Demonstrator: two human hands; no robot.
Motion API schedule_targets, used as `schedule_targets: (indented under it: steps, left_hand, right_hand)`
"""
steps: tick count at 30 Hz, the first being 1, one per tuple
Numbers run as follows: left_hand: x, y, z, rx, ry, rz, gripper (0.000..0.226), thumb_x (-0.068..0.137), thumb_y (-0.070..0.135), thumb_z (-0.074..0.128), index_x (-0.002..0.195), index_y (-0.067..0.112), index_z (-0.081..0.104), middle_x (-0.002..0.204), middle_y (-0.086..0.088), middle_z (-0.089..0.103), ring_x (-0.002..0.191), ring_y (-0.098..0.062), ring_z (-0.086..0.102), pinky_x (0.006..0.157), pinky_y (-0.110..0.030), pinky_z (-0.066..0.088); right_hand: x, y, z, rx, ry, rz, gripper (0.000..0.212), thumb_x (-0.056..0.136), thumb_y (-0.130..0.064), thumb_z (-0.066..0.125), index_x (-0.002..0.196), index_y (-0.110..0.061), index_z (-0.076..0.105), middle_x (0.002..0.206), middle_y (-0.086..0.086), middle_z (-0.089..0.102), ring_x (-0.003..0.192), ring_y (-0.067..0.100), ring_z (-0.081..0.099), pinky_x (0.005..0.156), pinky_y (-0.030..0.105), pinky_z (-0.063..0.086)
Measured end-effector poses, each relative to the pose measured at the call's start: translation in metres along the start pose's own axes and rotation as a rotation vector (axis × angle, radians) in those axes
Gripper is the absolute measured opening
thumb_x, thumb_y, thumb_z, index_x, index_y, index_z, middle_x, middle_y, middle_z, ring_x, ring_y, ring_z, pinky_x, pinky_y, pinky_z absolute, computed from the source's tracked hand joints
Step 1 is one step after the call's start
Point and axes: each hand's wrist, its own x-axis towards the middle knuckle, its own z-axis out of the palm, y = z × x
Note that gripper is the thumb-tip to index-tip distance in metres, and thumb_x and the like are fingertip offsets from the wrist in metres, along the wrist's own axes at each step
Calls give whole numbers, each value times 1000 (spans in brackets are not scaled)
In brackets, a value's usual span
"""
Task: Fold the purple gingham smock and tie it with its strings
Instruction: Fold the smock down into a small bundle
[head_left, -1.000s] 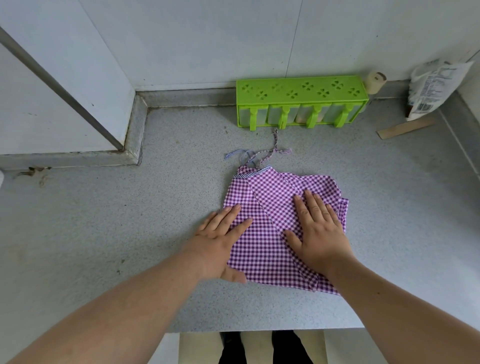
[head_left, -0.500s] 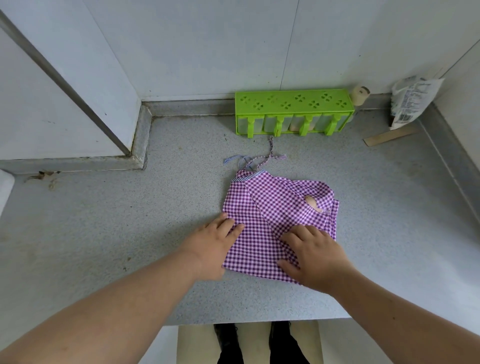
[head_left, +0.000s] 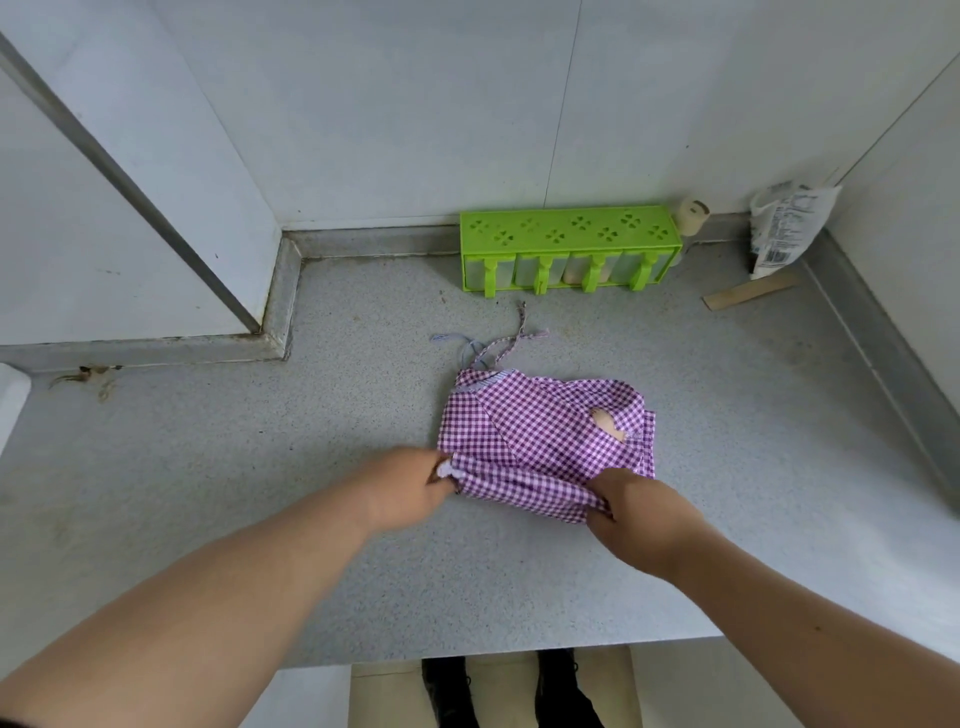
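Head view: the smock (head_left: 540, 441) lies partly folded near the middle of the counter (head_left: 208, 467), with its strings (head_left: 493, 343) trailing from its far-left corner toward 12 o'clock, short of the green rack (head_left: 569, 247) against the wall. The left hand (head_left: 410, 488) pinches the near-left corner at about 9 o'clock of the cloth, fingers curled on it. The right hand (head_left: 631, 506) grips the near-right corner at about 4 o'clock, likewise closed on the fabric. The near hem is lifted between them.

To do the next fold well, I would carry both corners evenly toward 12 o'clock, keeping the hem taut so the layers don't skew.

The smock's neck points to 12 o'clock, and its long axis now runs roughly 9 to 3.
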Motion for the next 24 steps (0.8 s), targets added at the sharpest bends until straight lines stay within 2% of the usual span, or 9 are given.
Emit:
schedule_targets:
  steps: [2,5,7,9,11,13,18,21,24]
  left_hand:
    - [-1,3,-5,-68,-19,-37,28,109,47,43,116,29,64,108,5,69,99,-14,65,91,-36,56]
    - [-3,3,-6,-103,-29,-82,33,110,48,38,121,28,61,112,4,67,102,-15,64,92,-35,54]
    - [-2,-1,-3,-156,-26,-124,36,110,49,36,120,26,62,106,2,68,98,-16,65,86,-34,53]
    - [0,-7,0,-221,-35,-164,40,110,52,35,130,28,59,108,3,67,98,-16,65,88,-34,54]
    - [0,-8,2,-307,-54,-186,43,109,53,34,142,33,53,115,6,67,103,-14,65,96,-36,54]
    - [0,-7,2,-387,-70,-208,44,110,50,34,147,34,51,120,7,66,106,-13,63,100,-36,51]
    - [4,-7,8,-511,-66,-278,46,111,47,34,151,31,50,135,5,64,122,-18,60,116,-45,44]
    - [6,-4,11,-569,-26,-330,44,112,42,35,150,24,51,135,0,64,121,-20,60,111,-39,46]
    - [11,0,16,-508,43,-375,44,112,44,31,139,20,56,116,1,65,104,-17,62,90,-32,48]
  right_hand:
    - [3,4,-13,26,-29,23,26,101,-38,51,124,-29,60,106,-6,66,90,10,62,70,16,45]
    - [4,11,-31,47,-135,45,60,91,-57,65,142,-38,38,120,-8,62,102,13,62,88,26,53]
    - [5,16,-39,36,-200,49,73,85,-60,70,146,-41,36,129,-10,59,109,12,60,93,25,52]
    - [8,18,-45,9,-205,41,55,91,-54,68,141,-38,49,132,-9,63,108,9,59,92,22,48]
    - [13,17,-49,60,-147,47,45,96,-48,64,139,-39,54,135,-8,63,115,12,60,100,28,49]
    - [20,14,-52,149,-102,68,46,98,-44,60,144,-42,50,141,-9,59,126,17,58,108,36,47]
    - [47,2,-50,66,-118,146,43,107,-47,42,141,-24,51,142,5,61,125,24,59,107,38,46]
    - [63,-4,-47,-3,-75,199,50,106,-51,39,147,-21,46,142,7,61,126,28,60,107,41,48]
    - [76,-9,-46,-68,-13,233,49,105,-54,40,141,-23,50,127,2,68,114,25,65,94,38,55]
